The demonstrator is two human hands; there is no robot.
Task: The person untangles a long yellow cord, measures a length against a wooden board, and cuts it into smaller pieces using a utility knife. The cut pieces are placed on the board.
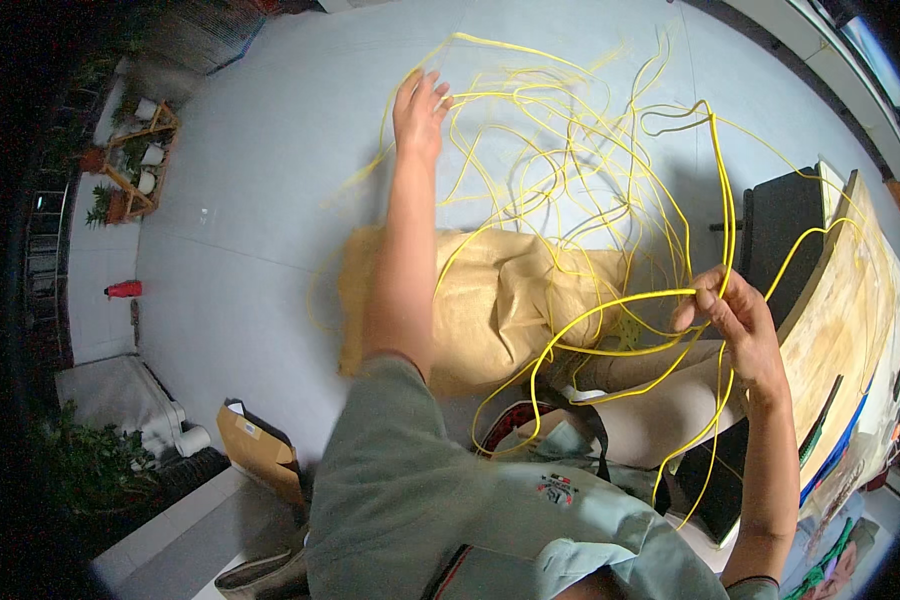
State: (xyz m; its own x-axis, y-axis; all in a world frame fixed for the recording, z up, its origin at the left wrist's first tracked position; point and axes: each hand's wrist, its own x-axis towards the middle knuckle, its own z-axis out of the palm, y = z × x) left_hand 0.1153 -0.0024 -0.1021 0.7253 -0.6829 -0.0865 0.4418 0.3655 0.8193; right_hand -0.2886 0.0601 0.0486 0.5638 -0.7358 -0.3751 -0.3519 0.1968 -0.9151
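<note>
A thin yellow cable (570, 142) spreads in a loose tangle of loops over the grey floor and a tan woven sack (487, 300). My right hand (742, 322) pinches a strand between thumb and fingers, and other loops hang around it down to my lap. Stretched far forward, my left hand (420, 112) has its fingers partly spread at the tangle's far left. A strand meets its fingertips; whether they grip it cannot be seen. The sack lies crumpled on the floor before me, partly behind my left forearm.
On my right stands a wooden board or tabletop (832, 300), with cable strands over its edge and a black panel (780, 225) beside it. A cardboard box (259, 450) stands at lower left. Farther left are a wooden plant stand (146, 161) and a red object (124, 289).
</note>
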